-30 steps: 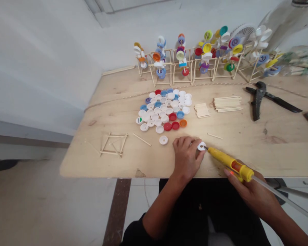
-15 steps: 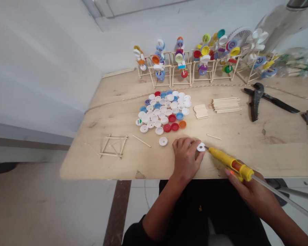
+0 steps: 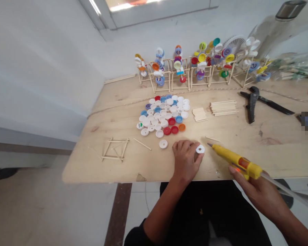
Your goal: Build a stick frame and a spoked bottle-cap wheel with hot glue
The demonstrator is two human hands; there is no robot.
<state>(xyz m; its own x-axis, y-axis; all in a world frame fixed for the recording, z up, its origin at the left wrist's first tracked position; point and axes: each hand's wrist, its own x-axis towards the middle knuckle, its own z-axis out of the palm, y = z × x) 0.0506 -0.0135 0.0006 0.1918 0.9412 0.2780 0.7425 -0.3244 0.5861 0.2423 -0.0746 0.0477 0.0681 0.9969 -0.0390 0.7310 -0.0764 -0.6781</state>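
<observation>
My left hand [image 3: 186,157] pinches a white bottle cap [image 3: 200,149] with a dark hole in its middle, between thumb and fingers just above the table. My right hand [image 3: 259,191] is closed round a yellow hot glue gun [image 3: 236,160], with a clear glue stick coming out of its back end. The gun's nozzle points at the cap and stands a little apart from it. Another white cap [image 3: 163,144] lies left of my left hand. One short stick [image 3: 212,139] rests beyond the nozzle.
Many loose bottle caps [image 3: 157,117] spread over the table's middle. Stick bundles [image 3: 223,108], black pliers [image 3: 253,102] and a square stick frame [image 3: 115,149] lie around. Several stick stands with cap wheels [image 3: 179,68] line the wall. A cord [image 3: 133,102] runs across the table.
My right hand has drawn the glue gun back to the right, so its nozzle has come away from the cap. My left hand keeps hold of the cap. The view has tilted slightly.
</observation>
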